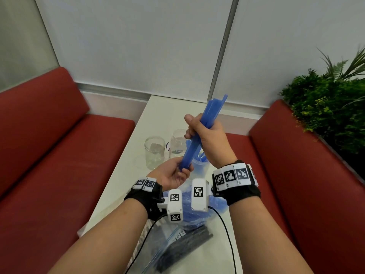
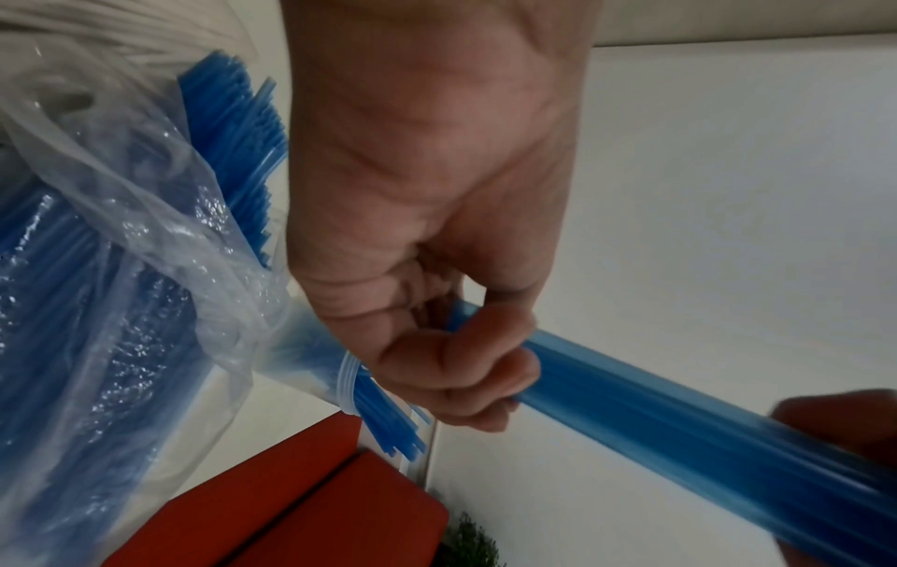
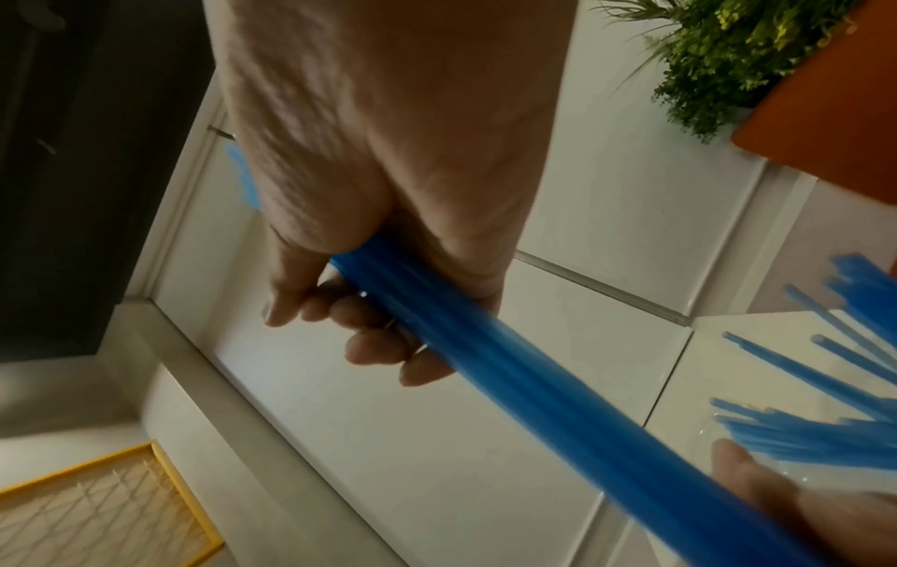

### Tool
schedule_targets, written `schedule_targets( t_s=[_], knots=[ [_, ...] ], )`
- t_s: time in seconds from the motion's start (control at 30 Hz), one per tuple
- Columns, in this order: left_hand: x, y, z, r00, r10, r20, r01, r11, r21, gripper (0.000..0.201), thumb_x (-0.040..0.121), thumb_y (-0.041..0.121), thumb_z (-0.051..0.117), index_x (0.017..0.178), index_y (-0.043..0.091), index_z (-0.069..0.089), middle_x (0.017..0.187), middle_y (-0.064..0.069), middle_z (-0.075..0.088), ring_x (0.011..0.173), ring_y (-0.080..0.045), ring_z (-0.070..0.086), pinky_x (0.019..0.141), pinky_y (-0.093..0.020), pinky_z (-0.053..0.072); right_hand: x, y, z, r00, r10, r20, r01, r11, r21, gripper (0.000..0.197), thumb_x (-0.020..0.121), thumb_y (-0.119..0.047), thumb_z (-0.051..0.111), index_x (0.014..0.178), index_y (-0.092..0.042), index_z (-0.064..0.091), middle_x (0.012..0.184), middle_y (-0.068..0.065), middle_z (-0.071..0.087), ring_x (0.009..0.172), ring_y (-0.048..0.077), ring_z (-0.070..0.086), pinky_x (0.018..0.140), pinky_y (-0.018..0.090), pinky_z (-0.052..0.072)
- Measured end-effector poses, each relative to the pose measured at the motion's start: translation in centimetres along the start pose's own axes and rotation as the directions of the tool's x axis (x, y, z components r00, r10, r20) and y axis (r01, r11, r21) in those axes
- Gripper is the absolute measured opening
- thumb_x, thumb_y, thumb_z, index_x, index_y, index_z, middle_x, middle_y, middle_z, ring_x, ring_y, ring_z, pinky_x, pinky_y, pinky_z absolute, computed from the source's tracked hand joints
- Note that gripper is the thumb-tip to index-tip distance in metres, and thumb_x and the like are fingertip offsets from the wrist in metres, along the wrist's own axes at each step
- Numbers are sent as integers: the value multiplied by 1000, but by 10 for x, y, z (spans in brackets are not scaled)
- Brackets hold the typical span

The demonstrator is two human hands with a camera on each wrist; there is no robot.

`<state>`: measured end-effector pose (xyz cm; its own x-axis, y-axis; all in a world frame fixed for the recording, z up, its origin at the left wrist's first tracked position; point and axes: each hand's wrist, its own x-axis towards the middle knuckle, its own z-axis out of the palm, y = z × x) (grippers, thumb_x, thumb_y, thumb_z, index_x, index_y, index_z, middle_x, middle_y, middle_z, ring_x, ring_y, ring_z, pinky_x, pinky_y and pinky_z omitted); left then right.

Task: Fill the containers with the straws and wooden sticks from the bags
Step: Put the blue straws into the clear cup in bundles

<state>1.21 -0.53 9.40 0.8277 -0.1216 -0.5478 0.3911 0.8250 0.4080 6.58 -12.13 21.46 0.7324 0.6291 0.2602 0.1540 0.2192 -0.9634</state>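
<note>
Straws (image 1: 199, 133) (blue, perhaps blurred), both hands (image 1: 209, 139) gripping

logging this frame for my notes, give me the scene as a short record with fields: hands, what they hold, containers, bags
left hand: left hand grips the lower end of the blue straw bundle
right hand: right hand grips the bundle higher up
bundle: tilted, held above the table
containers: two clear jars, no straws in them; container with blue straws behind the bundle
bags: bag of blue straws; bag of dark sticks nearer the person

White table (image 1: 158, 107) between red benches (image 1: 59, 139), white wall panels (image 1: 138, 46), greenery (image 1: 325, 107) right.
</note>
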Motion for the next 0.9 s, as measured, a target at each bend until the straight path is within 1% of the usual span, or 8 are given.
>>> schedule_targets(
  t_s=[0.13,0.3,0.4,0.47,0.6,0.67,0.8,0.9],
  knots=[
    [-3,2,-3,999,4,32,-4,1000,6,21,92,20,57,78,5,60,72,-9,57,42,-8,44,31,-13,30,4,1,1,1000,13,27,-14,999,29,28,90,-27,75,73,-15,56,66,4,54,68,24,56,74,36,56],
    [-3,2,-4,1000,-22,16,21,997,68,19,97,26,54,85,12,54,64,-3,52,36,-5,33,28,-14,20,-1,9,4,995,80,60,-77,996,-48,35,92,-29,73,63,-20,55,63,1,56,70,24,61,79,38,54],
    [-1,5,-9,999,27,-38,-24,997,75,15,99,27,53,94,13,54,61,-2,50,36,-4,30,28,-13,19,1,1,1,993,59,107,-50,995,-84,31,92,-27,72,64,-20,60,68,4,62,75,20,66,81,33,57],
    [-1,9,-14,996,51,-70,-47,998,46,16,97,25,56,92,10,53,63,-4,52,37,-5,32,29,-13,19,7,-9,-2,994,37,100,-26,993,-114,31,93,-28,71,67,-17,60,73,10,66,76,18,67,80,28,57],
    [2,16,-20,997,52,-59,-51,999,18,21,93,24,60,89,4,55,69,-8,57,40,-7,39,27,-14,24,12,-9,-2,994,69,86,-56,988,-143,37,98,-26,65,64,-17,54,76,14,67,77,24,66,85,40,57],
    [6,15,-23,995,74,-65,-71,997,42,21,94,26,60,89,5,55,66,-6,55,41,-6,37,28,-14,23,11,1,-2,990,110,88,-96,984,-147,35,99,-23,64,67,-14,54,78,15,66,80,25,66,85,39,56],
    [15,12,-41,977,147,-153,-139,988,60,19,96,26,58,92,8,53,61,-3,48,39,-5,30,31,-13,18,12,16,-19,961,242,131,-185,920,-346,18,95,-23,69,86,-7,67,82,7,69,78,14,67,73,29,60],
    [20,14,-49,968,189,-165,-172,979,110,22,97,28,57,96,7,55,64,-3,49,42,-5,33,33,-13,23,22,19,-36,934,323,151,-235,877,-420,17,92,-18,71,94,-1,71,85,17,71,70,20,65,64,30,58]
  ],
)
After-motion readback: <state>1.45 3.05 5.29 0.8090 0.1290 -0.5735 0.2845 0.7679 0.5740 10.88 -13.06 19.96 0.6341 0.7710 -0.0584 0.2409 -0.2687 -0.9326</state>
